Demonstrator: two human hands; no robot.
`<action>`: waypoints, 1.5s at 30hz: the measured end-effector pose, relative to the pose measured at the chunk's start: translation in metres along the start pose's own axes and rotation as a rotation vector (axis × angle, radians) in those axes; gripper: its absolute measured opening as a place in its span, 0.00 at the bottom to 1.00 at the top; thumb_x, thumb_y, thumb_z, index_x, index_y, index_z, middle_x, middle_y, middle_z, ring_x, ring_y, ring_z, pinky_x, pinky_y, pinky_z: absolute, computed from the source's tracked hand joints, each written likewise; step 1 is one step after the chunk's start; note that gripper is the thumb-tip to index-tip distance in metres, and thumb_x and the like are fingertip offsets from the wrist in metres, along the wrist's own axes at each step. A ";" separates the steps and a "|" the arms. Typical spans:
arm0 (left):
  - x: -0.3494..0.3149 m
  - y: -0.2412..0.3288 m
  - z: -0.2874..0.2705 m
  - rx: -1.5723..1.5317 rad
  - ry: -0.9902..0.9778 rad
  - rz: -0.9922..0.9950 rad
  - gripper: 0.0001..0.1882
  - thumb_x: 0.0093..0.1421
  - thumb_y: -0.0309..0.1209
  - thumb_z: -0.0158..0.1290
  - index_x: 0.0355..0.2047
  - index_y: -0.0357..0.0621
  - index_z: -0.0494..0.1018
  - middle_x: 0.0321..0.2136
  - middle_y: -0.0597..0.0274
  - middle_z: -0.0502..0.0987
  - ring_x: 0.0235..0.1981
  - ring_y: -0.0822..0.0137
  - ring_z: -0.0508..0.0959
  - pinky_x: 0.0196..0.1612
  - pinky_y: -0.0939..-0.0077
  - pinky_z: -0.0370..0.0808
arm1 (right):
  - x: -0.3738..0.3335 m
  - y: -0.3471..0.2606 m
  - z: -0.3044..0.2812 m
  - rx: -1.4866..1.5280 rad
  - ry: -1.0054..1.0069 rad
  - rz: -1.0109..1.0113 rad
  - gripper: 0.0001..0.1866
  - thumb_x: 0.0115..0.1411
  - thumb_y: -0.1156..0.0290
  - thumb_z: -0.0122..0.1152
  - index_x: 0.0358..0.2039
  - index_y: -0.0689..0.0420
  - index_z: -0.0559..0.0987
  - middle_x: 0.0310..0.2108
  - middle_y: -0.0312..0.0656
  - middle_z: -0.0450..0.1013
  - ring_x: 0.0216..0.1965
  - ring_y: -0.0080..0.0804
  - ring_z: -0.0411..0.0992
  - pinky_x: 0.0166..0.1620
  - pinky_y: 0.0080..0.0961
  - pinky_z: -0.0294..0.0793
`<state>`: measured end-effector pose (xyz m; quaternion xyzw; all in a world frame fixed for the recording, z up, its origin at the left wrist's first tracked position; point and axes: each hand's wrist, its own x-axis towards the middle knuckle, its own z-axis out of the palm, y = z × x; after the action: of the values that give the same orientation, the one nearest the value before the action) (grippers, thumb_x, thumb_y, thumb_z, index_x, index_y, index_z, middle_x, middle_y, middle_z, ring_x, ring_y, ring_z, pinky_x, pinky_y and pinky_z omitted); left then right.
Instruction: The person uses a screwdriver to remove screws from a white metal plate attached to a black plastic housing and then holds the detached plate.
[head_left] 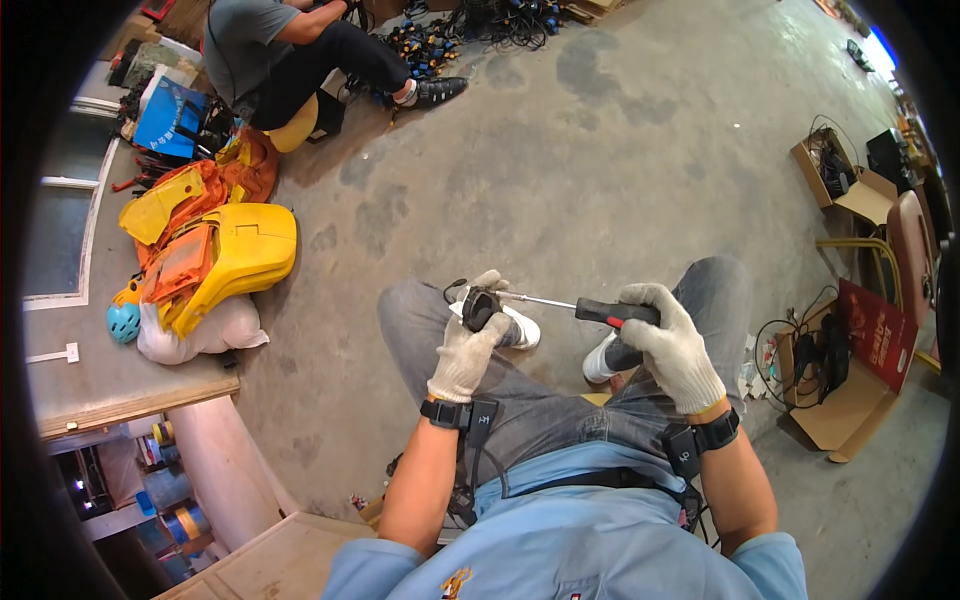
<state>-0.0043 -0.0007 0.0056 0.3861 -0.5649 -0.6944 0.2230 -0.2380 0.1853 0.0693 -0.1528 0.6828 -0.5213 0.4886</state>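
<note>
Fingers of the left hand (464, 355) pinch a black part (480, 308) beside the left knee (408, 318); the right hand (668, 342) grips a screwdriver (606, 312) reaching toward it; work looks unfinished, what remains unclear

The grey concrete floor (480, 200) is showing dark stains (585, 75) in several places. On the right side, an open cardboard box (850, 425) is standing on it, and another cardboard box (810, 172) is standing farther away. At the top, a heap of black and blue parts (430, 52) is lying. Two white shoes (525, 330) are resting on the floor. On the left, a white sack (200, 335) is seemingly lying there too.
</note>
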 end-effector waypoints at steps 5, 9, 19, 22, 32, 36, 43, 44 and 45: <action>-0.001 0.002 0.000 0.025 0.002 -0.012 0.31 0.66 0.19 0.60 0.69 0.41 0.69 0.59 0.61 0.78 0.58 0.69 0.77 0.65 0.70 0.74 | 0.001 -0.001 -0.003 -0.019 -0.047 -0.004 0.28 0.67 0.60 0.64 0.61 0.67 0.77 0.52 0.49 0.79 0.52 0.32 0.76 0.57 0.30 0.76; -0.001 -0.001 -0.001 -0.009 -0.010 -0.002 0.31 0.66 0.19 0.61 0.69 0.41 0.69 0.60 0.61 0.77 0.58 0.69 0.77 0.65 0.71 0.74 | 0.000 -0.002 -0.003 -0.170 -0.097 -0.104 0.22 0.70 0.62 0.63 0.56 0.64 0.82 0.51 0.42 0.80 0.50 0.28 0.77 0.57 0.29 0.76; -0.004 0.011 0.006 -0.183 0.003 -0.033 0.32 0.67 0.17 0.59 0.71 0.40 0.67 0.61 0.58 0.77 0.63 0.65 0.76 0.70 0.67 0.73 | -0.008 -0.001 -0.025 0.403 -0.167 0.142 0.27 0.72 0.59 0.65 0.62 0.68 0.76 0.48 0.42 0.77 0.46 0.26 0.76 0.53 0.26 0.78; -0.009 0.027 0.011 -0.208 -0.049 -0.017 0.32 0.67 0.17 0.59 0.71 0.40 0.67 0.61 0.57 0.77 0.66 0.64 0.75 0.73 0.65 0.71 | -0.009 -0.005 -0.022 0.423 -0.295 0.090 0.29 0.68 0.65 0.67 0.64 0.67 0.73 0.47 0.40 0.74 0.44 0.27 0.75 0.50 0.29 0.79; -0.025 0.082 0.032 0.246 -0.278 0.137 0.35 0.64 0.12 0.54 0.71 0.43 0.69 0.62 0.59 0.77 0.64 0.66 0.77 0.63 0.72 0.75 | -0.008 -0.047 0.040 0.380 -0.317 0.088 0.09 0.64 0.68 0.71 0.38 0.58 0.80 0.30 0.31 0.75 0.31 0.16 0.72 0.35 0.18 0.72; -0.025 0.085 0.037 0.291 -0.309 0.263 0.34 0.64 0.15 0.61 0.71 0.41 0.69 0.63 0.57 0.78 0.62 0.65 0.78 0.66 0.68 0.76 | -0.017 -0.061 0.054 0.248 -0.270 0.026 0.11 0.66 0.67 0.70 0.43 0.62 0.83 0.33 0.33 0.78 0.32 0.15 0.72 0.37 0.17 0.73; -0.028 0.084 0.048 0.365 -0.326 0.370 0.32 0.63 0.12 0.56 0.68 0.41 0.73 0.62 0.47 0.79 0.66 0.51 0.77 0.68 0.63 0.74 | -0.020 -0.061 0.045 0.086 -0.261 0.079 0.14 0.68 0.66 0.67 0.45 0.65 0.85 0.32 0.32 0.78 0.31 0.15 0.70 0.36 0.19 0.72; -0.027 0.085 0.049 0.346 -0.335 0.394 0.32 0.63 0.12 0.56 0.68 0.41 0.73 0.62 0.47 0.79 0.66 0.51 0.77 0.68 0.63 0.74 | -0.020 -0.061 0.044 0.110 -0.267 0.047 0.14 0.68 0.66 0.67 0.45 0.65 0.85 0.32 0.32 0.78 0.31 0.15 0.70 0.36 0.19 0.72; -0.027 0.087 0.049 0.414 -0.348 0.443 0.33 0.61 0.12 0.55 0.68 0.41 0.73 0.62 0.46 0.79 0.66 0.50 0.77 0.68 0.62 0.74 | -0.020 -0.060 0.043 0.133 -0.290 0.028 0.14 0.68 0.66 0.67 0.45 0.65 0.85 0.32 0.31 0.78 0.30 0.15 0.70 0.35 0.19 0.71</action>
<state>-0.0373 0.0269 0.0997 0.1668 -0.7933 -0.5554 0.1856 -0.2111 0.1510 0.1326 -0.1842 0.5713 -0.5310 0.5981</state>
